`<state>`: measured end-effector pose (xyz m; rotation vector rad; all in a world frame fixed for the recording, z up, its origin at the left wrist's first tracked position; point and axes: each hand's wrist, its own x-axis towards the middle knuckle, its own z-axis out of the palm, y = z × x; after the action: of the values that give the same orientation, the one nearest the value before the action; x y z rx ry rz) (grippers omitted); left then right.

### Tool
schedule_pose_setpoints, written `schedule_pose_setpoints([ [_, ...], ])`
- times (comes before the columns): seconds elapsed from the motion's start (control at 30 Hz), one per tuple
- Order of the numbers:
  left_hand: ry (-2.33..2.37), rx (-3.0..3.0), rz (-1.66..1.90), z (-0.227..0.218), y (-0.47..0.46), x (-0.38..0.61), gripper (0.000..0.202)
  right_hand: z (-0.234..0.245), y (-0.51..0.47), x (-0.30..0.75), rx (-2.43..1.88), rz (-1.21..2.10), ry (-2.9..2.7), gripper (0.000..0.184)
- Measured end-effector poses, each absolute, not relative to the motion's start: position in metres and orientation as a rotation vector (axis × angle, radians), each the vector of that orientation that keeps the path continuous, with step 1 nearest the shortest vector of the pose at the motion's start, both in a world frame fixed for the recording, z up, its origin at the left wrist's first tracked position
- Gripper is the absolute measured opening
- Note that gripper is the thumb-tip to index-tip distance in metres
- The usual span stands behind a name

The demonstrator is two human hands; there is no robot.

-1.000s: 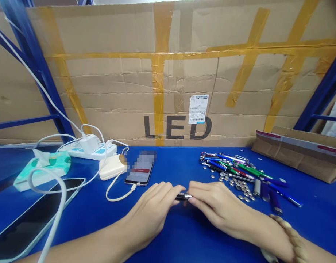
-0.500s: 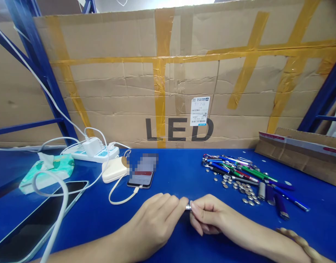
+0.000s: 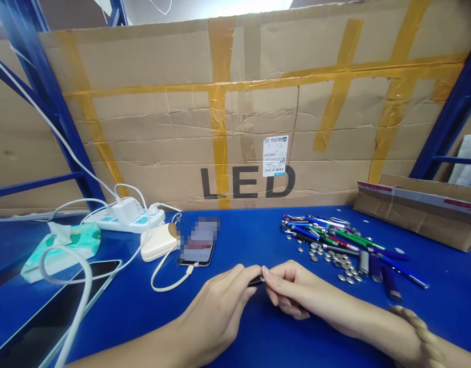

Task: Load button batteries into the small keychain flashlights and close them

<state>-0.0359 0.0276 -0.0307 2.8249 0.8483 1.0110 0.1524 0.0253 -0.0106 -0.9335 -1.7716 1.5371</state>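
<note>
A small black pen-like tube (image 3: 255, 281) with a silver end is held level between my two hands, above the front middle of the table. My left hand (image 3: 223, 301) is wrapped over it from the left, thumb beneath, covering most of its length. At the silver end, my right hand (image 3: 291, 289) pinches with thumb and forefinger, the other fingers curled under. Just right of my right hand lie several silver button cells (image 3: 344, 266), and behind them a heap of coloured pen-shaped lights (image 3: 323, 235).
A phone (image 3: 200, 245) on a cable lies behind my left hand, beside a cream power bank (image 3: 158, 241). At left are a power strip (image 3: 143, 221), a tissue pack (image 3: 66, 248) and a large phone (image 3: 54, 317). A cardboard tray (image 3: 415, 214) sits at the right.
My left hand has shifted and loosened slightly, so the tube's black body now shows where only a silver piece did. My right hand keeps its pinch. The camera view has moved slightly.
</note>
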Motion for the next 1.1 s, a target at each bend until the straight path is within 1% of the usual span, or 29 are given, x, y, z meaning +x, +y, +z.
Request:
schedule_pose_setpoints([
  [0.13, 0.864, 2.702, 0.961, -0.023, 0.026, -0.035, 0.03, -0.015, 0.029, 0.152, -0.967, 1.126, -1.961, 0.056],
  [0.2, 0.847, 2.632, 0.95, -0.017, 0.024, -0.034, 0.03, -0.016, 0.028, 0.153, -0.991, 0.886, -2.042, 0.054],
  [0.3, 0.835, 2.54, 0.956, -0.012, 0.021, -0.034, 0.03, -0.014, 0.027, 0.155, -1.034, 0.571, -2.112, 0.043],
  [0.37, 0.853, 2.505, 0.96, -0.011, 0.021, -0.034, 0.029, -0.011, 0.026, 0.158, -1.043, 0.427, -2.131, 0.035],
  [0.53, 0.899, 2.466, 0.922, -0.012, 0.021, -0.034, 0.029, -0.007, 0.023, 0.162, -1.01, 0.192, -2.216, 0.025],
  [0.7, 0.967, 2.462, 0.883, -0.016, 0.023, -0.035, 0.031, -0.003, 0.024, 0.166, -0.995, 0.025, -2.271, 0.024],
  [0.8, 0.968, 2.447, 0.893, -0.02, 0.025, -0.035, 0.028, 0.007, 0.034, 0.18, -1.022, -0.195, -2.173, 0.024],
  [0.9, 0.979, 2.436, 0.943, -0.024, 0.028, -0.035, 0.027, 0.023, 0.05, 0.208, -1.209, -0.451, -1.872, 0.024],
  [0.97, 0.986, 2.423, 0.962, -0.026, 0.03, -0.034, 0.029, 0.032, 0.061, 0.233, -1.349, -0.558, -1.668, 0.023],
  [1.1, 1.009, 2.386, 0.977, -0.025, 0.03, -0.033, 0.03, 0.039, 0.076, 0.277, -1.678, -0.557, -1.654, 0.018],
])
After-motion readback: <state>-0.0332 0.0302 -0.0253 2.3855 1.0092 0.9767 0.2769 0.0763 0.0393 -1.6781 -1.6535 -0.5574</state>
